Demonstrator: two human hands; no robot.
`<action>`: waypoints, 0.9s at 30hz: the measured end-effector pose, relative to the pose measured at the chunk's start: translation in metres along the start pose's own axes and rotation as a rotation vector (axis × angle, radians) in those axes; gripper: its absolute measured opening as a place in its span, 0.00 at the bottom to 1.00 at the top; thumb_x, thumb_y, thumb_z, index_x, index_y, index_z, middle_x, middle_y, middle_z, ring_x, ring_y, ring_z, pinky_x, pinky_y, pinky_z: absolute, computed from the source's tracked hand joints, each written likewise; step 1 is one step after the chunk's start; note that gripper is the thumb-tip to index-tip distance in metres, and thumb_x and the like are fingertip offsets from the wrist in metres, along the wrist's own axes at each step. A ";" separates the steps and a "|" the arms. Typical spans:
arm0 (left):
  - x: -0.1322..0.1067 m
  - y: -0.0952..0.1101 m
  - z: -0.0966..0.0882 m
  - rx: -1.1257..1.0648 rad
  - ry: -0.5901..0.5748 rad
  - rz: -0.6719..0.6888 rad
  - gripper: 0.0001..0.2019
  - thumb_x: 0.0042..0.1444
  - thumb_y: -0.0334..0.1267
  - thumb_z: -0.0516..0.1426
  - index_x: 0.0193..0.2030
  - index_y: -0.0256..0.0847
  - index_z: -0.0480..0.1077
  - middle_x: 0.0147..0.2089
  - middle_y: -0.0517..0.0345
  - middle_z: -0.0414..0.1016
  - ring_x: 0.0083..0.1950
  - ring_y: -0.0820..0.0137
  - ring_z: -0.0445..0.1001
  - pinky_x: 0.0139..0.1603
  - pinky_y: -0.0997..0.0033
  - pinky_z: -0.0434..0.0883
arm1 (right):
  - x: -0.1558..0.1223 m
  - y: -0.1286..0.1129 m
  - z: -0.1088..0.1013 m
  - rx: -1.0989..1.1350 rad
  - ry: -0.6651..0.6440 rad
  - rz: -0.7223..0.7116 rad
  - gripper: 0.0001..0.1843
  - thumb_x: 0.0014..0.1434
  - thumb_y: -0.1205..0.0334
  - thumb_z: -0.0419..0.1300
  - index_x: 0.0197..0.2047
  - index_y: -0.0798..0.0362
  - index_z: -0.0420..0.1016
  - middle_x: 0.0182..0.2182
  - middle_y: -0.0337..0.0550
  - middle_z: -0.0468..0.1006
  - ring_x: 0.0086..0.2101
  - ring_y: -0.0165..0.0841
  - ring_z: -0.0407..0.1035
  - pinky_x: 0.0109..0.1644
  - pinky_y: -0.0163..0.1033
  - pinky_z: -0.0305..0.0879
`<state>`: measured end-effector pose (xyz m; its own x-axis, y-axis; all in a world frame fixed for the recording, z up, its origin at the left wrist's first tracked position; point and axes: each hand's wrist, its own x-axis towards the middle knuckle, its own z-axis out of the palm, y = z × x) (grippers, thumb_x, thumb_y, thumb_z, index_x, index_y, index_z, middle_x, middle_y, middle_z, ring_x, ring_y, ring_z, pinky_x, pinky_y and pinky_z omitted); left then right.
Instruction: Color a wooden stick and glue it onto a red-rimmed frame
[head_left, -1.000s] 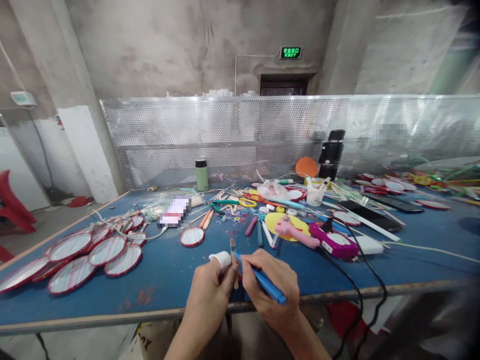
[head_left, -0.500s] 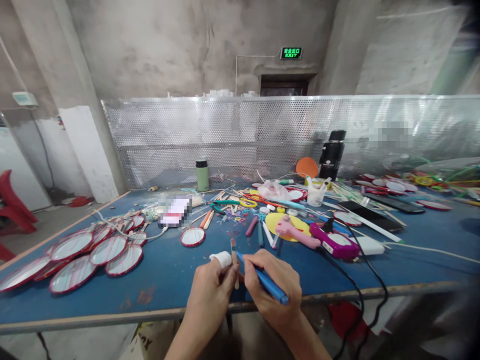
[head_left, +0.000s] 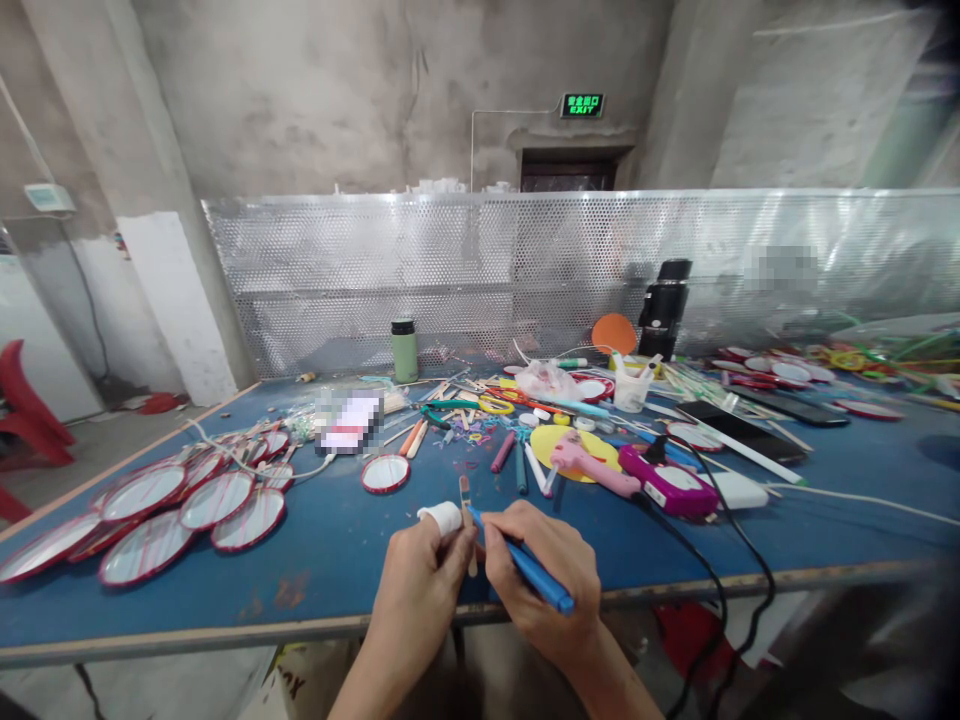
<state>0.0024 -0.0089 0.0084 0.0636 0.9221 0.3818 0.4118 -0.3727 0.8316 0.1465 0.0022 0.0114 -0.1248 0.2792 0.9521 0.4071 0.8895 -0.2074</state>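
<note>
My left hand (head_left: pixel 427 560) is closed on a small wooden craft stick (head_left: pixel 464 492), held upright near the table's front edge. The stick's upper end is coloured reddish-brown. White wrapping (head_left: pixel 444 517) covers one finger of that hand. In my right hand (head_left: pixel 551 575) a blue marker pen (head_left: pixel 538 578) is gripped like a writing tool, its tip at the stick's side; whether it touches is too small to tell. Beyond my hands lie a round red-rimmed disc (head_left: pixel 385 474) and several loose markers, among them a teal one (head_left: pixel 520 468) and a dark pink one (head_left: pixel 503 452).
Overlapping red-rimmed discs (head_left: pixel 184 500) cover the table's left side. To the right are a pink glue gun (head_left: pixel 596 467) on a yellow disc, a purple device (head_left: pixel 667 482) and black cables (head_left: pixel 720 575). A green bottle (head_left: pixel 404 352) and a black flask (head_left: pixel 664 312) stand at the back.
The craft stick and the marker's tip have shifted very slightly to the left. Both hands keep their grips, and the things on the table have not moved.
</note>
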 end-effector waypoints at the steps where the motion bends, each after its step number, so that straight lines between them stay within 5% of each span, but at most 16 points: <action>1: 0.000 0.000 0.000 -0.001 -0.004 -0.001 0.16 0.64 0.44 0.52 0.27 0.40 0.65 0.24 0.63 0.69 0.27 0.73 0.65 0.30 0.76 0.58 | 0.000 0.000 0.000 -0.003 0.004 -0.001 0.08 0.61 0.75 0.60 0.39 0.53 0.73 0.27 0.39 0.77 0.26 0.30 0.72 0.32 0.35 0.67; 27: 0.000 0.001 0.000 -0.004 0.005 0.016 0.17 0.64 0.45 0.52 0.25 0.40 0.63 0.23 0.63 0.69 0.26 0.74 0.65 0.29 0.76 0.57 | -0.001 0.000 0.001 -0.001 0.013 0.013 0.08 0.61 0.75 0.59 0.39 0.53 0.74 0.26 0.38 0.76 0.26 0.29 0.71 0.32 0.34 0.67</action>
<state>0.0031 -0.0090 0.0091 0.0654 0.9155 0.3970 0.4073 -0.3877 0.8269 0.1461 0.0027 0.0107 -0.1079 0.2864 0.9520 0.4100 0.8852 -0.2198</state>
